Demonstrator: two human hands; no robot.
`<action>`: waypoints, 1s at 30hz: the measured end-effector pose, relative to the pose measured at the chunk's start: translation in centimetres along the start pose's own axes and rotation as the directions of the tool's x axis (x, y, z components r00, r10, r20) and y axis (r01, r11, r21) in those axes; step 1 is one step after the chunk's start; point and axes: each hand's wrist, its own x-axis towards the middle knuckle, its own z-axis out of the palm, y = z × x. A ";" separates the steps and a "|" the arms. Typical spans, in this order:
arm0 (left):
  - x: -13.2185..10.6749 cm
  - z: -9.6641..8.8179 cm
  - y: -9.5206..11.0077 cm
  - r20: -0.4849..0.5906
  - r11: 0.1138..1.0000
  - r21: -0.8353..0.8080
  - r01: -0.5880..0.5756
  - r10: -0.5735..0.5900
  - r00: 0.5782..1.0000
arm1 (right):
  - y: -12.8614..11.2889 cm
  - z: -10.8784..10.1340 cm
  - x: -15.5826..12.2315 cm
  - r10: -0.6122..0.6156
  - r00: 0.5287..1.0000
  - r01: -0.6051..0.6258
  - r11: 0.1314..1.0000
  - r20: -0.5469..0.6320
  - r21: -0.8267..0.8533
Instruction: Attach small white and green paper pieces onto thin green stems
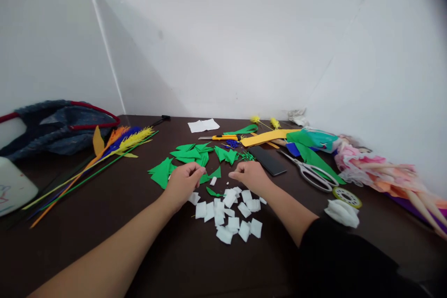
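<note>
My left hand [184, 181] rests on the dark table [104, 205], fingers curled in a pinch beside a small white paper square. Facing it is my right hand [250, 176], also curled, fingertips pinched and pointing left. What either pinch holds is too small to make out. Below and between both hands lies a heap of several white paper squares [230, 216]. Just beyond the hands are several green paper triangles [190, 156]. One loose white square [213, 180] and a green scrap [213, 192] lie between the hands.
Scissors [310, 172], a black flat slab [268, 160], a yellow utility knife [220, 138] and yellow, green and blue paper strips [268, 137] lie at the back right. A tape roll [347, 197] and white wad [342, 213] sit right. Feathered stems [104, 153] and a denim bag [59, 125] lie left.
</note>
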 end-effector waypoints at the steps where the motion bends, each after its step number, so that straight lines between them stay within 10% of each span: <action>1: 0.0 0.0 0.2 0.001 1.000 0.021 -0.001 0.001 1.000 | 0.2 0.0 0.1 0.009 1.000 -0.009 1.000 0.014 0.010; 13: 0.4 -0.2 1.5 -0.009 0.972 0.211 -0.101 0.105 0.994 | 2.5 -0.4 0.6 -0.030 0.992 0.053 0.981 -0.126 0.186; 30: 1.9 0.4 0.9 0.025 0.878 0.422 -0.225 0.237 0.971 | -1.3 3.0 1.1 -0.455 0.854 0.512 0.823 0.254 -0.247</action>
